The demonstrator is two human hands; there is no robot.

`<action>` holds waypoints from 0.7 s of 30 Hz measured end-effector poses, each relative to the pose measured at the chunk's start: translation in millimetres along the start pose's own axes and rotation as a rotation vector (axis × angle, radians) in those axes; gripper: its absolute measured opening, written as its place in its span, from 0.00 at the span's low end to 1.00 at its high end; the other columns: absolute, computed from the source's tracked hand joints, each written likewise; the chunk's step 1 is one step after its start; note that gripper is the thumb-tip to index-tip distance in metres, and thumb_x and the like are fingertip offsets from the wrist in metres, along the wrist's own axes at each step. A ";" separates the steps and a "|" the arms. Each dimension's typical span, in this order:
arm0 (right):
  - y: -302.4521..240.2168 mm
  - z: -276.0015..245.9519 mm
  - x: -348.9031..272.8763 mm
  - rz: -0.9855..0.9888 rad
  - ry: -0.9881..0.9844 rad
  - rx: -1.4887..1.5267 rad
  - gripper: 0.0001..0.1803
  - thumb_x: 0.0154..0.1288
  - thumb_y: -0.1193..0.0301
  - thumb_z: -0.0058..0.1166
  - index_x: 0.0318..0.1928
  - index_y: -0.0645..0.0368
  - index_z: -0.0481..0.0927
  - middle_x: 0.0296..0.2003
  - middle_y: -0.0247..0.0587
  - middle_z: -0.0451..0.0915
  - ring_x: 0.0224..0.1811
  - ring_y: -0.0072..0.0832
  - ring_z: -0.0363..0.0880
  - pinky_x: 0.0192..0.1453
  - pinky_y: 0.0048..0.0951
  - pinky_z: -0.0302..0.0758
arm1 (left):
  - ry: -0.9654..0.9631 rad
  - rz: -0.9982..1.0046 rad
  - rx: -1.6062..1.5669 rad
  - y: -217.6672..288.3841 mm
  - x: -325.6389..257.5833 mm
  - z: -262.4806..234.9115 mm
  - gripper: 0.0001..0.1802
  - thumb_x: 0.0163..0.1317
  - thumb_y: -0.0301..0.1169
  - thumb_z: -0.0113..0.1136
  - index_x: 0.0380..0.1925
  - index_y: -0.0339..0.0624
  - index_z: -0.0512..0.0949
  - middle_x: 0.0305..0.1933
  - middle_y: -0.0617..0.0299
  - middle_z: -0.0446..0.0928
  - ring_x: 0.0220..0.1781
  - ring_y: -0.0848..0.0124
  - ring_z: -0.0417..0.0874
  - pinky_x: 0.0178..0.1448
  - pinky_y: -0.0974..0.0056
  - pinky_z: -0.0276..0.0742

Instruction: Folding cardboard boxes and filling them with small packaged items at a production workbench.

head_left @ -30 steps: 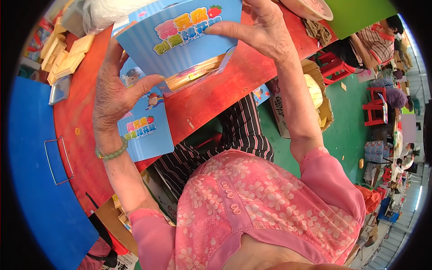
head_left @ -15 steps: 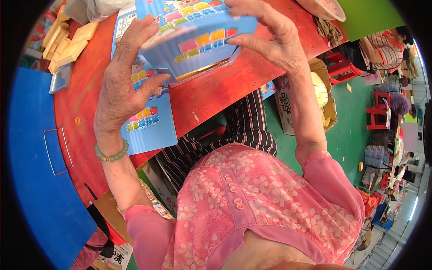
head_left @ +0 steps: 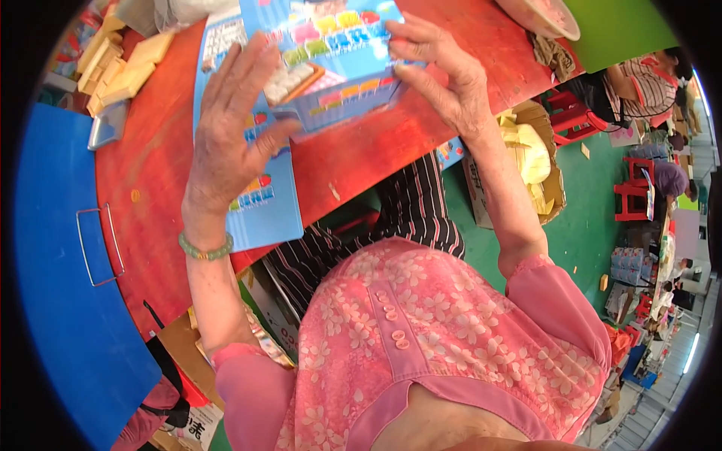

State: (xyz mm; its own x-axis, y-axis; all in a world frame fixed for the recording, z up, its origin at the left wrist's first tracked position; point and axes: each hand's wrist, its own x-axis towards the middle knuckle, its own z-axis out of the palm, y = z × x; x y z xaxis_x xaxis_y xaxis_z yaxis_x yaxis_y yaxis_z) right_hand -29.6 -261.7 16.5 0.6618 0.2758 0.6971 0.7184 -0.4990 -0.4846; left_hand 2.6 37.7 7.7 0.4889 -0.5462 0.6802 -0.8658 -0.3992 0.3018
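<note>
A blue cardboard box (head_left: 353, 60) with coloured lettering and a food picture is at the top of the view, over the red table. My right hand (head_left: 451, 86) has its fingertips on the top edge and its thumb at the near right corner of this box. Along the box's left side, my left hand (head_left: 229, 143) has its fingers stretched and its thumb spread, the thumb near the front left corner. Blue printed cardboard (head_left: 263, 218) lies beneath my left hand, partly hidden by it, and overhangs the table's near edge.
The red table (head_left: 353, 143) has wooden pieces (head_left: 139, 68) at its far left and a bowl (head_left: 545, 15) at the far right. A blue panel (head_left: 64, 263) stands left. On the floor is an open carton (head_left: 534, 161) with yellow contents; red stools (head_left: 568, 116) and people are at right.
The box has tipped down, so more of its top face shows and less of its front. My left hand has shifted a little to the right; its fingers have spread away from the box.
</note>
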 end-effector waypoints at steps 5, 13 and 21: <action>-26.0 -20.8 19.1 -0.042 -0.185 -0.376 0.14 0.67 0.66 0.56 0.47 0.60 0.84 0.58 0.42 0.78 0.69 0.47 0.65 0.70 0.45 0.62 | -0.096 -0.067 0.103 16.9 13.4 -11.0 0.47 0.58 0.63 0.57 0.66 0.37 0.66 0.71 0.49 0.64 0.75 0.46 0.57 0.75 0.47 0.53; -30.6 21.0 64.0 -0.140 -0.414 -0.809 0.19 0.72 0.65 0.42 0.59 0.58 0.74 0.62 0.46 0.72 0.69 0.47 0.63 0.69 0.48 0.63 | -0.237 -0.157 0.544 59.9 49.8 17.7 0.56 0.54 0.67 0.56 0.66 0.28 0.60 0.71 0.40 0.60 0.75 0.43 0.56 0.75 0.42 0.50; -40.0 19.0 43.9 0.088 -0.376 -0.680 0.27 0.76 0.56 0.37 0.69 0.54 0.64 0.71 0.49 0.59 0.74 0.47 0.54 0.74 0.48 0.56 | -0.251 -0.150 0.364 75.0 43.7 17.4 0.58 0.47 0.60 0.67 0.65 0.22 0.58 0.71 0.34 0.58 0.75 0.45 0.56 0.75 0.41 0.49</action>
State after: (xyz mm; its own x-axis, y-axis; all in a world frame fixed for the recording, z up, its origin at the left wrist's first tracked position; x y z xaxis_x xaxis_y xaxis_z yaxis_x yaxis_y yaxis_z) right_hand -25.2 -214.0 56.4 0.8259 0.4109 0.3861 0.4512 -0.8923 -0.0154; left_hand -39.1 -28.9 48.5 0.6551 -0.6065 0.4505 -0.7120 -0.6951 0.0995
